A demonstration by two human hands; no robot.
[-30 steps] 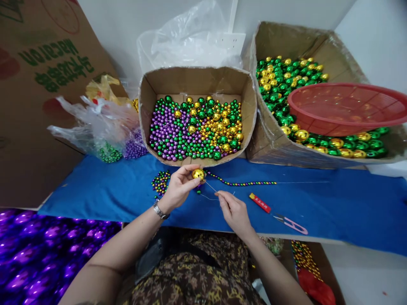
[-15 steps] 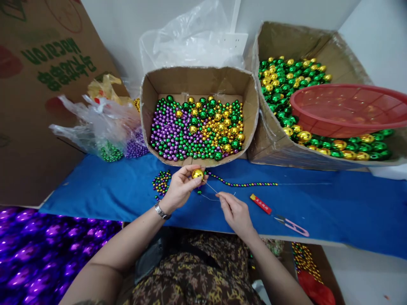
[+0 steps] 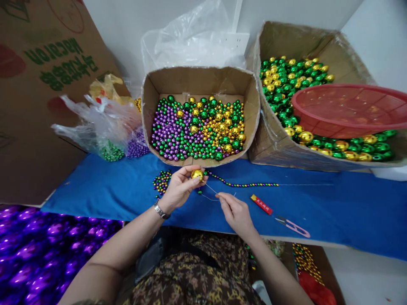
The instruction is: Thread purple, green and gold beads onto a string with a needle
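My left hand (image 3: 183, 186) pinches a large shiny gold bead (image 3: 197, 175) between thumb and fingers, just in front of the middle box. To its right, my right hand (image 3: 234, 212) is closed on a thin needle (image 3: 210, 187) whose far end meets the gold bead; whether it passes inside is hidden. A pale thread (image 3: 208, 198) loops on the cloth below. From beside the left fingers a string of small purple, green and gold beads (image 3: 243, 184) runs right, ending in bare thread. Loose small beads (image 3: 161, 182) lie left of my left hand.
The middle cardboard box (image 3: 200, 76) holds mixed beads. At right, a bigger box (image 3: 270, 140) of green and gold beads carries a red basket (image 3: 346, 127). A red packet (image 3: 261, 204) and pink thread snips (image 3: 294, 227) lie on the blue cloth (image 3: 356, 212). Plastic bags (image 3: 101, 114) stand left.
Both hands keep nearly the same pose, with the gold bead and needle in place. The whole view has shifted very slightly.
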